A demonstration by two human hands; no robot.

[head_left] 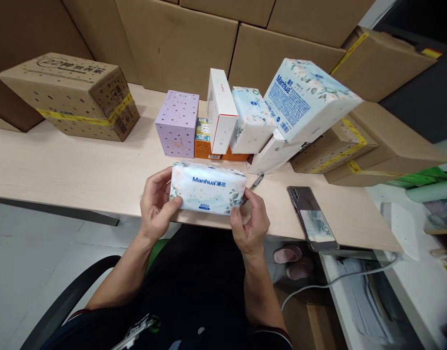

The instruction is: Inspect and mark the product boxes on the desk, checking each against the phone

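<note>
A pale blue tissue pack (209,190) with floral print and "Manhua" lettering is held above the table's front edge. My left hand (157,201) grips its left end, thumb on the front face. At the right end my right hand (250,221) holds it, the thumb at the lower corner. Behind the pack stand a lilac box (177,124), an orange box (205,146) and an upright white box (222,112). Another floral tissue pack (252,119) leans beside them, and a larger Manhua pack (307,99) rests tilted on a white box (276,154).
On the left of the table (81,167) sits a taped carton (85,99). A phone (313,218) lies at the right front, and a grey pen-like tool (258,181) lies behind my right hand. Large cartons (180,48) line the back; more taped cartons (340,146) stand right.
</note>
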